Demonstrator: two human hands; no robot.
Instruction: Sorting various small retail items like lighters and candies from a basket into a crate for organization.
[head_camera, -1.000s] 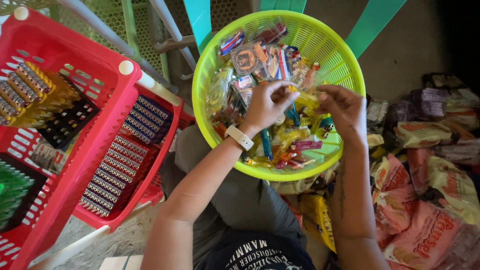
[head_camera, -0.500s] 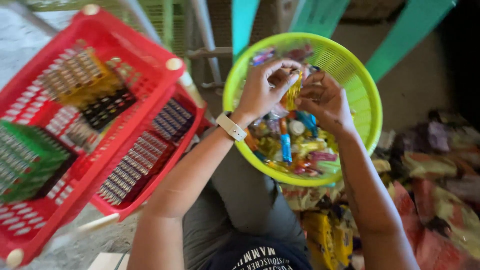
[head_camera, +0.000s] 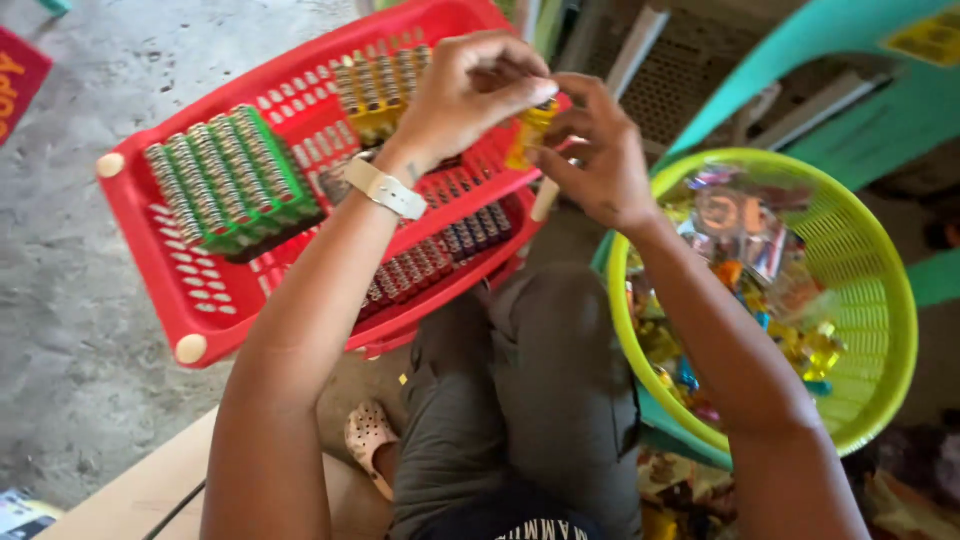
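Note:
My left hand (head_camera: 465, 90) and my right hand (head_camera: 592, 160) are raised together over the red basket (head_camera: 150, 240), both pinching one small yellow wrapped item (head_camera: 530, 130) between their fingertips. A pale wristband (head_camera: 385, 188) sits on my left wrist. The red basket holds packed rows of small cylindrical items in a green box (head_camera: 230, 180), a yellow box (head_camera: 380, 85) and dark rows (head_camera: 440, 250). To the right, the lime-green round basket (head_camera: 880, 330) holds several colourful wrapped sweets (head_camera: 740, 240).
My knees in grey shorts (head_camera: 520, 390) fill the lower middle, with a pale sandal (head_camera: 365, 435) below. Grey concrete floor (head_camera: 60, 330) lies left. A teal plastic chair (head_camera: 850, 90) stands behind the green basket. Packaged goods (head_camera: 690, 490) lie at the bottom right.
The view has swung left, so both hands with the yellow item have moved from over the green basket to over the red basket.

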